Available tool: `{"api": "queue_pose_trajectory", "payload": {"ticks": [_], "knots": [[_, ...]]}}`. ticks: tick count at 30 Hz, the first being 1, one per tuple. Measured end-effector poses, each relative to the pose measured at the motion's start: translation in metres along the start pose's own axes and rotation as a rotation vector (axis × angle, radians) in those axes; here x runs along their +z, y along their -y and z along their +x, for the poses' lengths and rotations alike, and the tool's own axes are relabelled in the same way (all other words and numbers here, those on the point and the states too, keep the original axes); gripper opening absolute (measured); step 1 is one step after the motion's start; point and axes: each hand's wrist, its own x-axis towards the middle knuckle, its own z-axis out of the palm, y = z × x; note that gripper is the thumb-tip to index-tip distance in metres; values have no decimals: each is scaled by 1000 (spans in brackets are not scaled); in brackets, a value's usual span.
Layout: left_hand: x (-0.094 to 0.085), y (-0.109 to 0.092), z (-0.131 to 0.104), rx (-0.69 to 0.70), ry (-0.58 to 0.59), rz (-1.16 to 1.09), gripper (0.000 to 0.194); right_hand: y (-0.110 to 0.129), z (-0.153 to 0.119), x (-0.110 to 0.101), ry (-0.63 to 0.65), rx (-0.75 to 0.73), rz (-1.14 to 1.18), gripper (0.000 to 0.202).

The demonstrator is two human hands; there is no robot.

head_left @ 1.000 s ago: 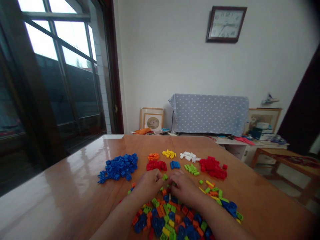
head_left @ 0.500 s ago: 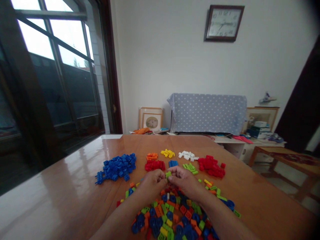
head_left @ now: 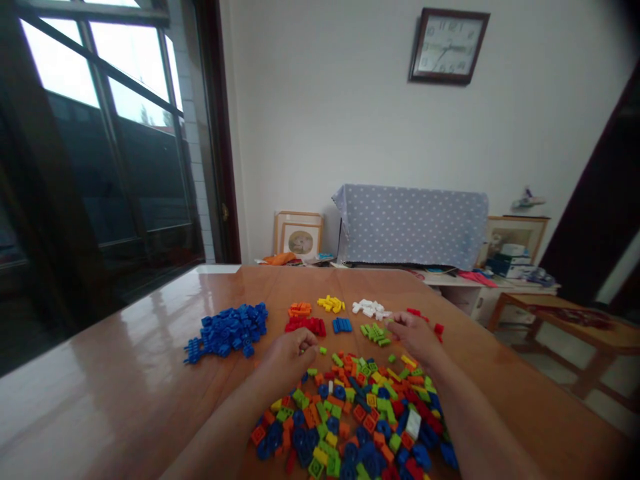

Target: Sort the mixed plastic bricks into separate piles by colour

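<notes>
My left hand (head_left: 295, 350) is curled just in front of the red brick row (head_left: 306, 325), with a speck of green at its fingers. A small loose green brick (head_left: 323, 350) lies right of it. My right hand (head_left: 411, 332) is closed at the right end of the green brick group (head_left: 375, 335), near the white bricks (head_left: 369, 308); a bit of green shows at its fingertips. It partly hides the red pile (head_left: 439, 331). A large mixed pile of bricks (head_left: 345, 413) spreads between my forearms.
A blue brick pile (head_left: 233, 330) stands on the left of the wooden table (head_left: 150, 360). Orange bricks (head_left: 300, 309), yellow bricks (head_left: 332, 304) and a short blue row (head_left: 343, 325) lie in the middle. A stool (head_left: 565, 313) is at the right.
My hands have parted from around a green piece. The left moved left, and the right moved right and forward to the green group. More of the mixed pile shows.
</notes>
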Motion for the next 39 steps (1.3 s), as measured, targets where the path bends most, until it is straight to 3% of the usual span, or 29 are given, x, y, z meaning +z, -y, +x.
{"api": "queue_pose_trajectory", "payload": {"ticks": [5, 14, 24, 32, 39], "knots": [[-7, 3, -3, 10, -10, 61, 22, -25, 9, 11, 13, -14, -111, 17], [-9, 2, -3, -6, -11, 75, 22, -37, 16, 25, 11, -28, -237, 17], [-8, 12, 0, -2, -14, 93, 22, -47, 21, 24, -42, 20, -220, 42], [-17, 20, -2, -30, 54, 159, 18, -32, 16, 20, -44, -13, -169, 42], [-17, 10, -7, 97, 90, 379, 16, 5, -5, 12, 20, -102, -147, 36]]}}
